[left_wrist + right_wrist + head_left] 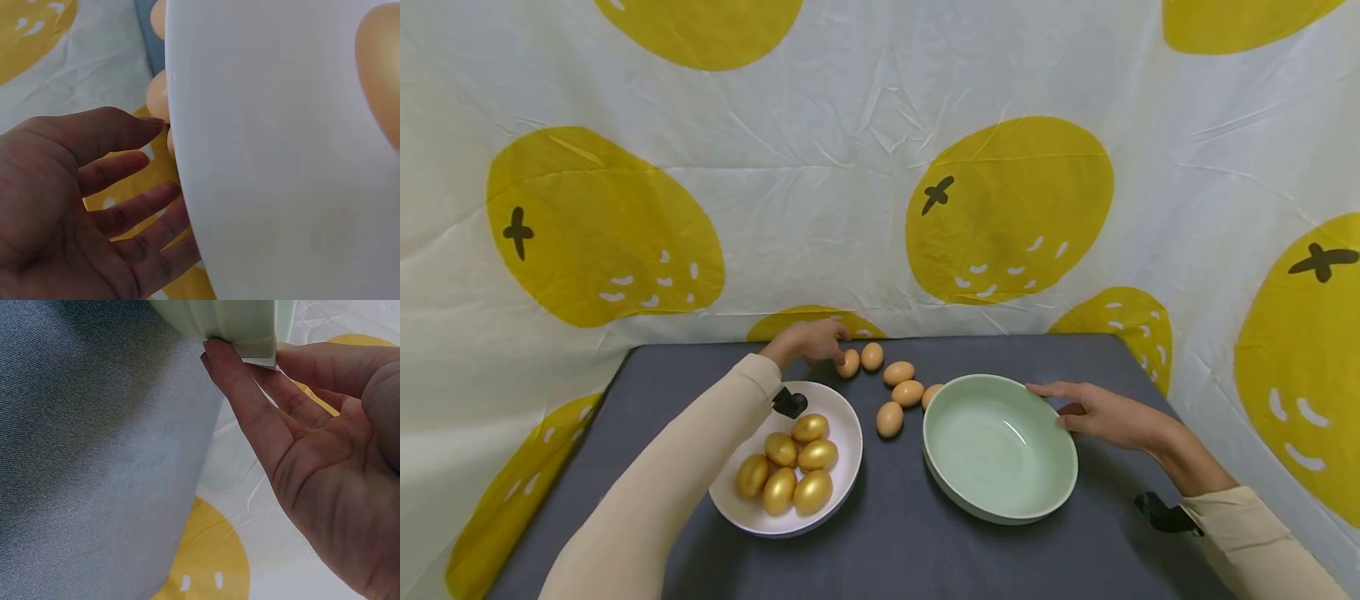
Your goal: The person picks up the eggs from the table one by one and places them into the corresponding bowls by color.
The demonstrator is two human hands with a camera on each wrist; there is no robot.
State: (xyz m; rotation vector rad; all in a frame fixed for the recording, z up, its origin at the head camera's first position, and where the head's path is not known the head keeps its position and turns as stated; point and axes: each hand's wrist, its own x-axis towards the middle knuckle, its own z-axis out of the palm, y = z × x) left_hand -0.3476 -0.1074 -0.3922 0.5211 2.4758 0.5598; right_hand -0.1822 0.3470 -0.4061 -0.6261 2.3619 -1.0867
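My left hand (815,340) reaches past the far side of a white bowl (848,423), its fingers loosely spread beside a brown egg (848,364). In the left wrist view the bowl's wall hides part of the fingers, and the thumb tip is close to an egg (159,97); contact is unclear. Several golden eggs (817,455) lie in the white bowl. At the right, a pale green bowl (1000,450) has nothing in it. My right hand (1108,414) pinches its rim, thumb on one side and fingers on the other, as the right wrist view shows.
More brown eggs (898,372) lie loose between the two bowls, one partly hidden behind the green bowl. Dark grey cloth (895,533) covers the table. A white curtain (820,225) with yellow fruit prints hangs directly behind the far edge.
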